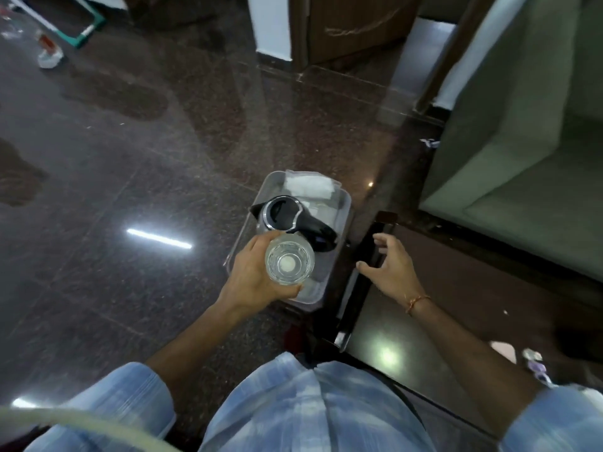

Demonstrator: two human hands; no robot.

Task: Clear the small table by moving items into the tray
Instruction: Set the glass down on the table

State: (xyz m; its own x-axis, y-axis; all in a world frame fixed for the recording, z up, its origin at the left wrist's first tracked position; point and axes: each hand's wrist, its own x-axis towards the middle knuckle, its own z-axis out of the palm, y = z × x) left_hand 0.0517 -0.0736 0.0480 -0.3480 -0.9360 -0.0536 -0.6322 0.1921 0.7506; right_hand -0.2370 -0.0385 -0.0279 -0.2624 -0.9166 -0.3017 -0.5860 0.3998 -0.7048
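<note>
A clear plastic tray (345, 203) sits on the dark floor left of the small dark table (456, 288). Inside it lie a black electric kettle (287, 216) and white folded cloth or paper (308, 185) at its far end. My left hand (254, 275) grips a clear drinking glass (289, 262) from the side, holding it upright above the tray's near end. My right hand (388, 265) hovers with fingers spread over the table's left edge, holding nothing.
A green sofa (522, 141) stands to the right behind the table. Small items (535, 363) lie at the table's near right. A wooden door (355, 24) and white wall are ahead; clutter (49, 50) lies on the floor far left.
</note>
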